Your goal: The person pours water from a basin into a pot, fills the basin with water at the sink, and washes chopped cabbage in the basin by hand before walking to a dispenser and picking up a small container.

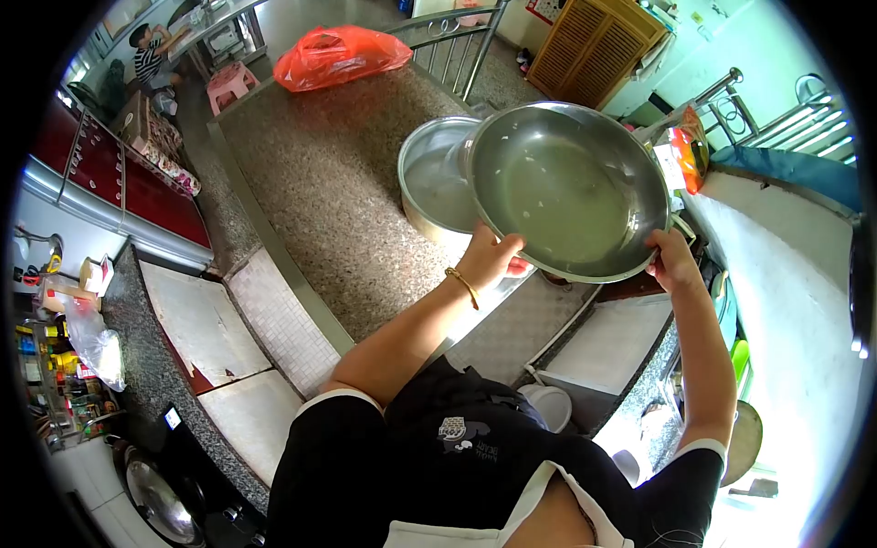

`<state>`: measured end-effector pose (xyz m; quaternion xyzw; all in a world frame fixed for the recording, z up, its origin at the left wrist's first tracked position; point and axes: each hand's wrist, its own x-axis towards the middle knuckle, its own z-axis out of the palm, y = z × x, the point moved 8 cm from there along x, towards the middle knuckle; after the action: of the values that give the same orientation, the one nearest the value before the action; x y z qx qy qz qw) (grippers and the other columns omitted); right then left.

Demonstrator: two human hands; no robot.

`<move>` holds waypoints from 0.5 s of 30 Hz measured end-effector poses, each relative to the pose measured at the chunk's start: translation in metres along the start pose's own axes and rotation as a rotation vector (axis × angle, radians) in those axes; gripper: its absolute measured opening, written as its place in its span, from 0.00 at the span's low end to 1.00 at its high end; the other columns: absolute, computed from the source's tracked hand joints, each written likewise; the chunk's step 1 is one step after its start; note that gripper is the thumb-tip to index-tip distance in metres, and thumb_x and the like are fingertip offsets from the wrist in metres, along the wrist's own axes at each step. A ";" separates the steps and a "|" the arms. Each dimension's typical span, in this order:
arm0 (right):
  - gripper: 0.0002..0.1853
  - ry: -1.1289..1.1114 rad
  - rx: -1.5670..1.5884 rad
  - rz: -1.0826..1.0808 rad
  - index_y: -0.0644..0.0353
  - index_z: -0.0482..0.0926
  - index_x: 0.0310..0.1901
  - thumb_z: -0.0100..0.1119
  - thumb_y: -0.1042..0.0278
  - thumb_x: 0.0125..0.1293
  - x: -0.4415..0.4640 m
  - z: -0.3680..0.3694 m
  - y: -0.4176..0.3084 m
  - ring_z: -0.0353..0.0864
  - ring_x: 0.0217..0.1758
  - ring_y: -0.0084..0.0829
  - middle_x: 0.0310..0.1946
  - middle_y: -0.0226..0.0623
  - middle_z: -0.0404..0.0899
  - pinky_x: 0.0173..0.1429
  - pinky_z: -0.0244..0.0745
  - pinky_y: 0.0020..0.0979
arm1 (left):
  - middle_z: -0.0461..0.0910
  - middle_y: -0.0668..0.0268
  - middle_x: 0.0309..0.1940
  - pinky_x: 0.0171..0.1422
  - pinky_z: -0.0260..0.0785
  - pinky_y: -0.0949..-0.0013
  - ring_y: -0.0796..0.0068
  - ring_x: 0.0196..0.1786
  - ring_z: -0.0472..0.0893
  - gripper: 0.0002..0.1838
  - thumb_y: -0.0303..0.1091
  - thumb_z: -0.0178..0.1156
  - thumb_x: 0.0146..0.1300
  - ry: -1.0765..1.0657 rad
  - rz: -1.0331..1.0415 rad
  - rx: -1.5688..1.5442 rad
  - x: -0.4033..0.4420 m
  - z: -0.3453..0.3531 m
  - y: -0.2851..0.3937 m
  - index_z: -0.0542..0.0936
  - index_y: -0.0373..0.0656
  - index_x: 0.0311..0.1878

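My left hand [493, 258] and my right hand [674, 261] grip the near rim of a wide stainless steel basin [571, 187], one on each side. Inside the basin are a shallow pool of cloudy liquid and small white bits. Its left edge overlaps a round metal pot [422, 173] on the speckled stone counter [301, 173]. A glassy blur between the basin's left rim and the pot looks like liquid running down, though I cannot be sure. The basin hides the pot's right side. A gold-coloured bracelet [463, 288] circles my left wrist.
A red plastic bag [343, 59] lies at the counter's far end, by a metal railing [457, 46]. Left stand a dark red fridge [119, 173] and a wok [160, 498]. A white bucket [548, 406] is below. Far back left, a person [151, 59] sits at a table.
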<state>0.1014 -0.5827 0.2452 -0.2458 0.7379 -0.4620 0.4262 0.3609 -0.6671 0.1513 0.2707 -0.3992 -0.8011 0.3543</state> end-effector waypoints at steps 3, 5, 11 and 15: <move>0.02 0.000 -0.023 0.008 0.61 0.73 0.29 0.49 0.76 0.53 0.004 -0.007 0.000 0.67 0.12 0.23 0.16 0.29 0.70 0.12 0.58 0.25 | 0.73 0.55 0.42 0.34 0.80 0.69 0.67 0.30 0.81 0.23 0.30 0.53 0.58 -0.057 -0.048 -0.028 0.005 0.003 -0.008 0.62 0.32 0.55; 0.02 0.005 -0.025 -0.003 0.60 0.72 0.29 0.49 0.76 0.53 0.003 -0.009 -0.003 0.66 0.12 0.23 0.16 0.29 0.69 0.12 0.58 0.25 | 0.73 0.55 0.41 0.34 0.80 0.69 0.67 0.30 0.81 0.23 0.30 0.53 0.58 -0.079 -0.044 -0.035 0.006 0.006 -0.008 0.62 0.32 0.55; 0.02 0.047 -0.087 -0.024 0.59 0.73 0.29 0.50 0.74 0.53 0.003 -0.018 -0.014 0.66 0.11 0.22 0.16 0.29 0.70 0.12 0.58 0.24 | 0.73 0.53 0.40 0.34 0.80 0.68 0.68 0.28 0.80 0.22 0.29 0.54 0.58 -0.070 -0.078 -0.112 0.011 0.011 -0.022 0.62 0.27 0.52; 0.04 0.041 -0.082 -0.028 0.60 0.73 0.31 0.50 0.74 0.53 -0.002 -0.018 -0.022 0.67 0.11 0.23 0.17 0.29 0.71 0.12 0.60 0.24 | 0.73 0.54 0.40 0.35 0.80 0.68 0.69 0.28 0.80 0.21 0.28 0.54 0.58 -0.069 -0.092 -0.177 0.013 0.014 -0.029 0.62 0.25 0.50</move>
<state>0.0861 -0.5828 0.2695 -0.2638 0.7612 -0.4424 0.3941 0.3325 -0.6588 0.1329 0.2285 -0.3260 -0.8576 0.3256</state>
